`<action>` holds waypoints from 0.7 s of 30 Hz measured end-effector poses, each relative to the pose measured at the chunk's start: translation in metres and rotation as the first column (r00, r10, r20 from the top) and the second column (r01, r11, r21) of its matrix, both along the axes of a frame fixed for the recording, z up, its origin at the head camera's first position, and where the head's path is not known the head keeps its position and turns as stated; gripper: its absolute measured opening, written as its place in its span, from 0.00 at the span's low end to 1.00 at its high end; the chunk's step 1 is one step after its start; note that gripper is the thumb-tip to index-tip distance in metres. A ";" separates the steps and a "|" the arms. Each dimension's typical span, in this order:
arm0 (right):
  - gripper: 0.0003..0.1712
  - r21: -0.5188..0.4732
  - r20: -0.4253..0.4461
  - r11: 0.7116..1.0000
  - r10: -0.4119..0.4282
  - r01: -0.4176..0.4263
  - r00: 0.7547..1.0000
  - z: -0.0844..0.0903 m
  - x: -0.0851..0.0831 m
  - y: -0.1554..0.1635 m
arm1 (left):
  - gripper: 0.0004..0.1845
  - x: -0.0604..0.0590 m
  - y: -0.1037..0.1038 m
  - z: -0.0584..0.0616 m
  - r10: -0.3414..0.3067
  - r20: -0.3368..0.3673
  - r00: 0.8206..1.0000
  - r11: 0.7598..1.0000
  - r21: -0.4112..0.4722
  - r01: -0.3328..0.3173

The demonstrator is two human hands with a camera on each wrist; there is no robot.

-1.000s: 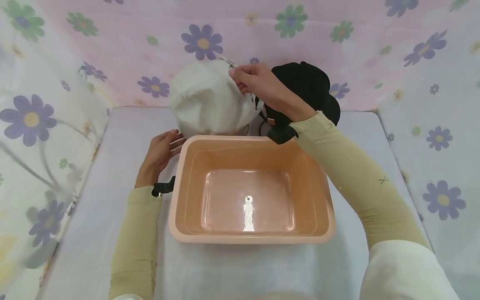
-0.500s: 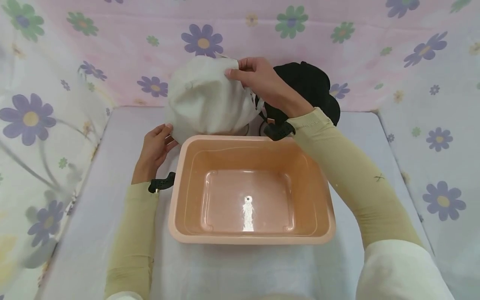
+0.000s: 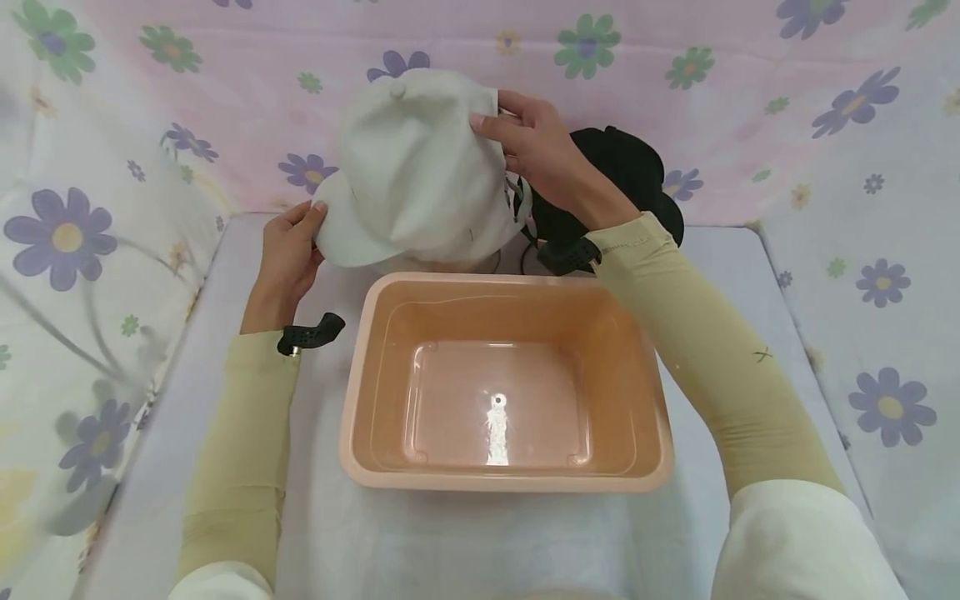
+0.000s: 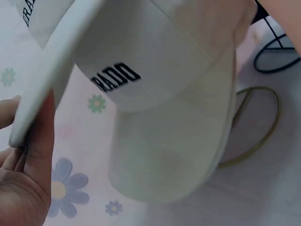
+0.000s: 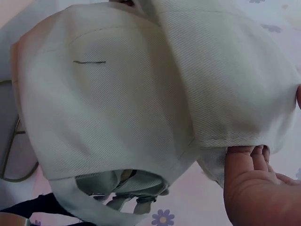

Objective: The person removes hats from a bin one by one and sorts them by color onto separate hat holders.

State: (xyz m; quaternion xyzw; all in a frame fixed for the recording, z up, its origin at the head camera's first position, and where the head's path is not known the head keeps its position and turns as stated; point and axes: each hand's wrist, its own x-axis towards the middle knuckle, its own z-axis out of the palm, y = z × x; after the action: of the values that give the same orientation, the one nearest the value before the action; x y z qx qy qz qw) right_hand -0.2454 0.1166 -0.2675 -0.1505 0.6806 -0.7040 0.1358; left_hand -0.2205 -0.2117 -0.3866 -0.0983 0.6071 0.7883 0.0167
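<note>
White cotton cap held up between both hands, above the table's far edge.
Left hand (image 3: 283, 258) pinches the stiff brim; the white cap (image 3: 411, 171) looks light and soft in the crown, so brim and back edge are the firm holds. Right hand (image 3: 536, 154) grips the rear rim, probably near the strap. Peach plastic basin (image 3: 375, 400) sits below, black cap (image 3: 622, 171) behind.

Light is bright, soft and even, falling from above. It leaves a white glare patch on the floor of the peach tub (image 3: 609, 333) and only faint shadows on the table (image 3: 225, 275) near its back edge. The head view is sharp at centre, while the flowered cloth (image 3: 67, 242) at the left edge smears and bends. Both wrist views are dimmer and soft, the white cap (image 4: 155, 94) too close to focus.
</note>
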 end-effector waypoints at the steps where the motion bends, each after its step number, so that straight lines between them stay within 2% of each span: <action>1: 0.30 0.013 0.001 1.000 -0.004 0.004 1.000 -0.001 -0.001 0.001 | 0.33 -0.001 0.001 0.002 -0.004 -0.004 1.000 1.000 0.012 0.004; 4: 0.30 0.042 0.025 0.999 -0.012 0.011 1.000 -0.003 -0.003 0.003 | 0.34 -0.005 0.004 0.007 -0.026 -0.014 1.000 0.999 0.039 0.027; 9: 0.30 0.170 0.050 0.985 -0.014 0.005 0.999 -0.007 -0.007 0.006 | 0.37 -0.008 0.009 0.005 -0.056 -0.017 0.998 0.998 0.034 0.056; 15: 0.32 0.314 0.015 0.949 -0.014 0.008 1.000 -0.017 -0.010 0.008 | 0.38 -0.009 0.011 -0.005 -0.061 -0.009 0.998 0.998 0.002 0.061; 21: 0.36 0.439 -0.025 0.898 -0.033 0.040 0.999 -0.021 -0.010 0.008 | 0.37 -0.010 0.012 -0.019 -0.075 0.017 0.997 0.996 -0.039 0.076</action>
State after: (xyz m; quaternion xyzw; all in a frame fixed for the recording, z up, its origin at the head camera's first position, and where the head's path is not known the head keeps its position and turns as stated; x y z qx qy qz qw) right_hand -0.2551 0.1250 -0.2889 -0.1092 0.8257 -0.5335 0.1472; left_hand -0.2306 -0.1995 -0.4057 -0.0817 0.6256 0.7743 0.0494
